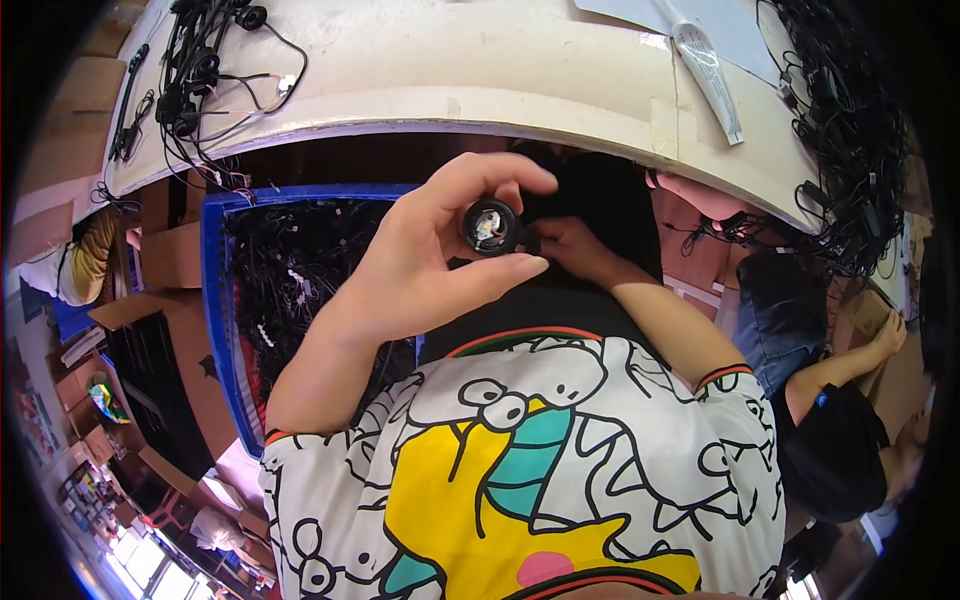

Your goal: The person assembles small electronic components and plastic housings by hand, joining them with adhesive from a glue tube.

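My left hand [420,255] is curled around a small round black LED lamp [487,228]. The lamp's open or clear face points up and shows a pale, shiny inside. My index finger and thumb stand apart on either side of it, so the lower fingers seem to do the holding. Just right of the lamp, my right hand [580,250] is closed, its fingertips pinched at a small dark piece beside the lamp. What that piece is, and whether it joins the lamp, I cannot tell. Both hands are over my lap, in front of the table's near edge.
A pale table [450,75] spans the far side. Black cables [195,85] lie on its left, a thick cable bundle [850,130] hangs on its right, and a white tube [708,80] lies near that. A blue crate [215,300] of black cables stands left. Another person [835,420] sits right.
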{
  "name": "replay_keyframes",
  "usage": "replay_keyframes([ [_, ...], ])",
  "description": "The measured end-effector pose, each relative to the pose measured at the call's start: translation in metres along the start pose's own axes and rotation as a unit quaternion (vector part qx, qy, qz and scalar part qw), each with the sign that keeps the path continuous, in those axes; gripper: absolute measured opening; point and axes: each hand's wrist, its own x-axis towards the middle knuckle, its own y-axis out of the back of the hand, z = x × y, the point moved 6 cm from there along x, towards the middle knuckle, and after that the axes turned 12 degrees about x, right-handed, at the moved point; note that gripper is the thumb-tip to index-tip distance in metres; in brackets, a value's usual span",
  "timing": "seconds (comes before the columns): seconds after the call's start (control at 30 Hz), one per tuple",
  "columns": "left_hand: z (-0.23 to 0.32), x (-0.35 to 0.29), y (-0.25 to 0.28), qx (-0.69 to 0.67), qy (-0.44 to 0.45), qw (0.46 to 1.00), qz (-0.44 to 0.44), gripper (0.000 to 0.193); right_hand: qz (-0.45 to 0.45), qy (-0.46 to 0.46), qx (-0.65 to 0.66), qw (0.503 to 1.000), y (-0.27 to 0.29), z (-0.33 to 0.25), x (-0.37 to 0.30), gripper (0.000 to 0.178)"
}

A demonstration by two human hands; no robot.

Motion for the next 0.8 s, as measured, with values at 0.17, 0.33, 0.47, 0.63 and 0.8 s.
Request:
replay_keyframes([
  [0.17,-0.006,0.002,-0.007,-0.136,0.023,0.982,-0.127,0.043,0.011,-0.016,0.051,0.999,0.003,0.001,-0.004,0.015],
  [0.33,-0.012,0.003,-0.011,-0.143,0.084,0.977,-0.134,0.036,0.029,-0.022,0.053,0.998,0.004,-0.011,-0.006,0.015],
  [0.47,-0.014,0.004,-0.012,-0.141,0.102,0.976,-0.133,0.028,0.015,-0.038,0.009,0.999,0.005,-0.015,-0.008,0.014],
  [0.63,-0.018,0.004,-0.012,-0.135,0.114,0.979,-0.107,0.026,-0.005,-0.019,0.005,1.000,0.005,-0.007,-0.009,0.014],
  [0.8,-0.023,0.006,-0.010,-0.097,0.162,0.979,-0.073,0.024,-0.013,-0.066,0.004,0.998,0.005,0.006,-0.005,0.014],
])
